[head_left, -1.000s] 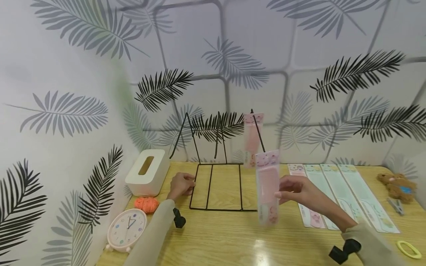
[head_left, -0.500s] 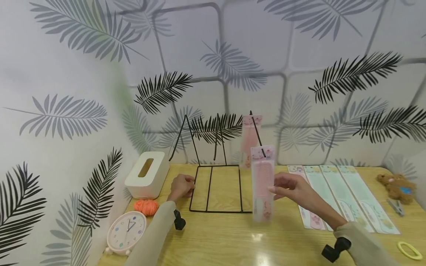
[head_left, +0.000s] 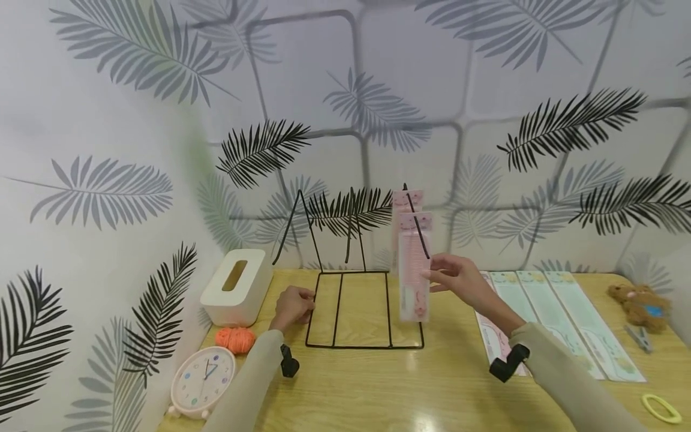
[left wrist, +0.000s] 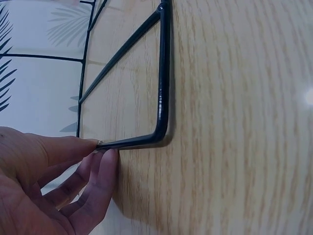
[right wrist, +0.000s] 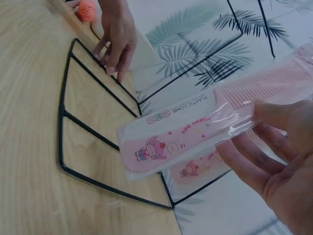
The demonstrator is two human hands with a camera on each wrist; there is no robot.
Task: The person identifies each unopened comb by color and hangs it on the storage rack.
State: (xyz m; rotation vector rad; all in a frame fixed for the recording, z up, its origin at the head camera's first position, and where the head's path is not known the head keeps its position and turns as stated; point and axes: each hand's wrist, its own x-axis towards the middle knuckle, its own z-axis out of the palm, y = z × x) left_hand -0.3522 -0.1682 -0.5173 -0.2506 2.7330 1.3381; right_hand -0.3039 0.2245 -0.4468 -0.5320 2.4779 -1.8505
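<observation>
A black wire display rack [head_left: 364, 347] stands on the table, with three hooks rising at its back. My left hand [head_left: 293, 307] pinches the left rail of its base between thumb and fingers, as the left wrist view shows up close. My right hand [head_left: 459, 277] pinches the edge of a pink plastic comb [right wrist: 264, 81] in a clear packet. The packet's top hangs on the rack's right hook [head_left: 420, 231], partway along it. Behind it, another packaged pink comb [head_left: 399, 201] hangs deeper on the same hook, partly covered. The middle and left hooks carry nothing.
Several packaged combs [head_left: 572, 318] lie in a row on the right, near a brown plush toy [head_left: 642, 306], a grey clip [head_left: 639, 339] and a yellow ring [head_left: 661, 409]. A tissue box [head_left: 237, 288], orange yarn [head_left: 235, 340] and an alarm clock [head_left: 203, 382] stand at left.
My right hand has slid the packaged comb back along the right hook, from its front tip toward the comb behind. My left hand has kept its grip on the rack's base.
</observation>
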